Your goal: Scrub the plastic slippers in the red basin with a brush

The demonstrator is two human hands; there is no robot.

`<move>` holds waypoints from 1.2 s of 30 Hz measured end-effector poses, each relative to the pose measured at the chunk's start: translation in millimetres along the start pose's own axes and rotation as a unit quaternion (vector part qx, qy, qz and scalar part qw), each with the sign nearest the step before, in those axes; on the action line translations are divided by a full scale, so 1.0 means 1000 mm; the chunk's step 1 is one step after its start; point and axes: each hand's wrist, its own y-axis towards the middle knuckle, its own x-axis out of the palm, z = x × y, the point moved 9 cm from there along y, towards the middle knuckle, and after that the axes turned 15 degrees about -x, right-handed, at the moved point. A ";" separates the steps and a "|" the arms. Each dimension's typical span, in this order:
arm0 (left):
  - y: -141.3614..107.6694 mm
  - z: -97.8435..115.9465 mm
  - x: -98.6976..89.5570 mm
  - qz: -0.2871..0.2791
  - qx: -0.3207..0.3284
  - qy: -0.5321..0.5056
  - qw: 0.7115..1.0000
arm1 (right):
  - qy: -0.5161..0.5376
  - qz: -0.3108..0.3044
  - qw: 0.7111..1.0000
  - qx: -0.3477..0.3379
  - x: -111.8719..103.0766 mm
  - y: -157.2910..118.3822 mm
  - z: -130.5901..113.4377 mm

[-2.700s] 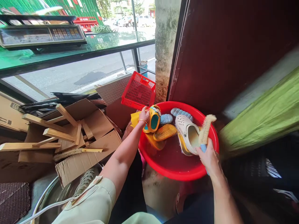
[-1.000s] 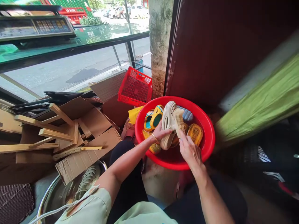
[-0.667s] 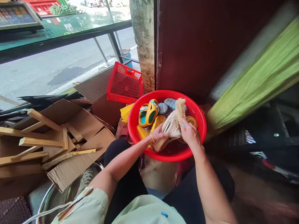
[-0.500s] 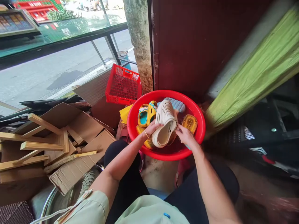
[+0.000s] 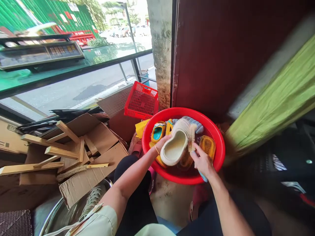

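Over a red basin [image 5: 220, 144], my left hand [image 5: 162, 144] grips a cream clog [image 5: 175, 149] at its left side, with the foot opening facing me. My right hand [image 5: 200, 157] is closed round a brush [image 5: 192, 137] with pale bristles and a blue handle end, held against the clog's right side. Behind the clog lie yellow shoes with teal insoles [image 5: 157, 132] and a grey-blue bumpy shoe [image 5: 197, 124]. A yellow sandal [image 5: 208, 146] sits at the basin's right, in dark water.
A red crate [image 5: 142, 100] stands behind the basin, left of the pillar. Wooden stool legs and cardboard [image 5: 98, 177] are piled at the left, beside a metal bowl [image 5: 52, 209] holding a pale shoe. Green cloth [image 5: 273, 95] hangs at the right.
The clog has turned so its opening faces me more. My right hand has drawn back a little, and the brush now shows beside the clog. The view has shifted, moving the scene right and down.
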 end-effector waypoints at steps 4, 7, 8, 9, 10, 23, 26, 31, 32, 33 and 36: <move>-0.013 -0.017 0.026 -0.100 -0.038 0.004 0.994 | -0.122 0.059 0.989 -0.060 -0.025 0.032 -0.007; -0.016 -0.012 0.022 -0.106 -0.035 0.055 0.992 | -0.153 0.019 0.986 -0.071 -0.026 0.040 -0.002; -0.015 -0.009 0.015 -0.091 -0.035 0.066 0.993 | -0.151 -0.006 0.986 -0.074 -0.023 0.038 0.000; -0.013 -0.004 0.007 -0.069 -0.031 0.069 0.995 | -0.145 -0.034 0.986 -0.075 -0.020 0.034 0.004; -0.011 0.001 -0.003 -0.045 -0.023 0.061 0.997 | -0.134 -0.059 0.986 -0.075 -0.017 0.029 0.007; 0.011 0.037 -0.012 0.039 0.060 -0.112 0.991 | 0.002 -0.034 0.999 -0.036 -0.006 -0.019 -0.023; 0.005 0.042 -0.011 0.086 0.123 -0.058 0.987 | -0.008 -0.087 0.994 -0.061 -0.002 -0.025 -0.025; -0.015 0.041 0.020 0.084 0.217 0.064 0.971 | -0.103 -0.113 0.982 -0.113 0.028 -0.008 -0.028; -0.018 0.036 0.029 0.071 0.218 0.090 0.969 | -0.123 -0.091 0.983 -0.101 0.029 0.001 -0.027; -0.020 0.030 0.038 0.063 0.213 0.118 0.968 | -0.136 -0.069 0.985 -0.083 0.029 0.011 -0.025; -0.021 0.021 0.043 0.086 0.192 0.163 0.964 | -0.124 -0.054 0.990 -0.050 0.030 0.029 -0.029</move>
